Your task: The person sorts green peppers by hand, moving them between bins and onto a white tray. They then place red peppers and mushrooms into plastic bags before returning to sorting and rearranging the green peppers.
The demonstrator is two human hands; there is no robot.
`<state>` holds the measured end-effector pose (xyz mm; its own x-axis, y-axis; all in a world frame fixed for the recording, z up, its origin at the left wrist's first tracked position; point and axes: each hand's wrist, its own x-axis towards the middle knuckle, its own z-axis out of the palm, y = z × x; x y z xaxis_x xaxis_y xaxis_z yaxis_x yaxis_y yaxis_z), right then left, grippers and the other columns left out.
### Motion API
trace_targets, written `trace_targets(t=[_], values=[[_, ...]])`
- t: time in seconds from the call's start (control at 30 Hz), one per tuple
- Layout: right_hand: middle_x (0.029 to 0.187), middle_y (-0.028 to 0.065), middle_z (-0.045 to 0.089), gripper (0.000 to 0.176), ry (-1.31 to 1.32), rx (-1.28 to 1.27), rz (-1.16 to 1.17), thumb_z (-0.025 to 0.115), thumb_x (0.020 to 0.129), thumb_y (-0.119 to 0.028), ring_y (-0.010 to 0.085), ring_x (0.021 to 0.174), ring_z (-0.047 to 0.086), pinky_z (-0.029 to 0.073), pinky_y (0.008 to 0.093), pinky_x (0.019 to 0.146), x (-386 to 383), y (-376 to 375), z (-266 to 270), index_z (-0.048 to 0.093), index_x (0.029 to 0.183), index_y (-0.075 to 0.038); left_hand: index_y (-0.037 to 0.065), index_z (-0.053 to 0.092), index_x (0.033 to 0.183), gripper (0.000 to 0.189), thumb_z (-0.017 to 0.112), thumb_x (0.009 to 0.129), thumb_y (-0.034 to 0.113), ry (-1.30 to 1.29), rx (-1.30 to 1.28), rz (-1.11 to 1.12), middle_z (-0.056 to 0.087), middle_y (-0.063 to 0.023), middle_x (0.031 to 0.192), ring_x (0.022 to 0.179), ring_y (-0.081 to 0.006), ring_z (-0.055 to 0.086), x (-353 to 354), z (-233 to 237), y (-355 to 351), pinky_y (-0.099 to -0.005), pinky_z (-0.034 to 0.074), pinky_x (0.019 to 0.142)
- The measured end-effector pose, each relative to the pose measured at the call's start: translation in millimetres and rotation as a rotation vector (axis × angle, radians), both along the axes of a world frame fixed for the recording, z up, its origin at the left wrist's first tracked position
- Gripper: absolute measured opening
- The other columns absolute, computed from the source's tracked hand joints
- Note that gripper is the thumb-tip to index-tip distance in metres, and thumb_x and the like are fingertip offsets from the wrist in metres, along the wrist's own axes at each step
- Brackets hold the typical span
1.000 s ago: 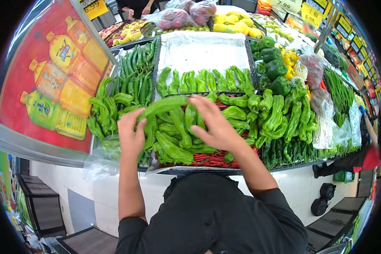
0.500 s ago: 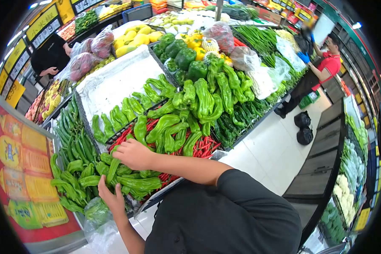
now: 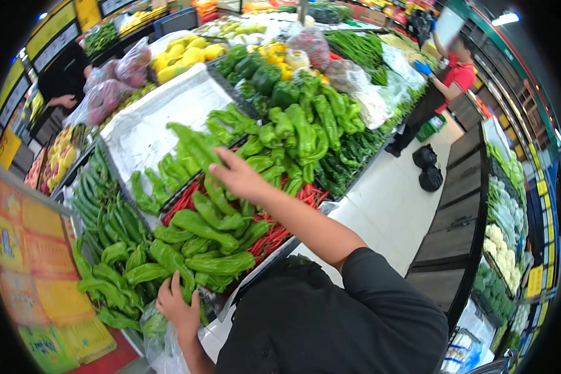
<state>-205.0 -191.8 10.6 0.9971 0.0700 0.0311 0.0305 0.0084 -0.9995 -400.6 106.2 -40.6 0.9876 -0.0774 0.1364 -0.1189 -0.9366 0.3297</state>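
My right hand (image 3: 238, 177) is closed on a long green pepper (image 3: 192, 144), which it holds over the near edge of the white-lined tray (image 3: 146, 131). Below that hand, more green peppers (image 3: 199, 227) lie heaped on thin red chilies (image 3: 273, 234). At the front of the heap, my left hand (image 3: 179, 305) has its fingers apart and rests against the nearest peppers. A clear plastic bag (image 3: 159, 333) with something green inside hangs just beneath it. Inside the tray, a row of green peppers (image 3: 144, 192) lines the near side.
Dark green bell peppers (image 3: 267, 80) and bagged vegetables (image 3: 308, 47) stand beyond the tray. Slim green peppers (image 3: 100, 199) lie at left, beside a printed carton display (image 3: 40, 249). A co-worker in a red shirt (image 3: 460, 76) stands at the stall's far right, near black bags (image 3: 429, 168).
My right hand has moved up and away from the front heap, with a green pepper now in it. My left hand has shifted slightly down and right. The co-worker's arms have moved apart.
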Motion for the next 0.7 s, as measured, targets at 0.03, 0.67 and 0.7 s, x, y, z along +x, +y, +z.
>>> trace_targets(t=[0.03,0.67,0.7], values=[[0.122,0.0143,0.062,0.06,-0.006,0.035,0.01,0.059,0.101,-0.025,0.0191,0.094,0.063,0.051,0.0336,0.088,10,3,-5,0.036,0.15,0.001,0.016,0.054,0.14,0.072,0.079,0.073,0.019,-0.021,-0.02,-0.006,0.052,-0.0144,0.135,0.128,-0.0339,0.045,0,-3,2,-0.0497,0.029,0.107],[0.103,0.0207,0.062,0.053,0.003,-0.431,0.096,0.05,0.093,-0.011,0.0233,0.086,0.063,0.054,0.0368,0.079,299,211,-89,0.034,0.14,0.008,0.019,0.066,0.124,0.061,0.074,0.064,0.017,-0.107,-0.127,0.102,0.061,-0.0087,0.119,0.114,-0.032,0.056,14,-8,10,-0.0467,0.041,0.095],[0.099,0.021,0.063,0.054,-0.054,-0.49,0.053,0.051,0.092,-0.012,0.0246,0.085,0.064,0.054,0.0375,0.079,319,221,-104,0.035,0.139,0.009,0.019,0.066,0.123,0.06,0.074,0.064,0.017,-0.098,-0.121,0.105,0.062,-0.0086,0.118,0.114,-0.0321,0.057,16,-7,10,-0.0467,0.041,0.094]])
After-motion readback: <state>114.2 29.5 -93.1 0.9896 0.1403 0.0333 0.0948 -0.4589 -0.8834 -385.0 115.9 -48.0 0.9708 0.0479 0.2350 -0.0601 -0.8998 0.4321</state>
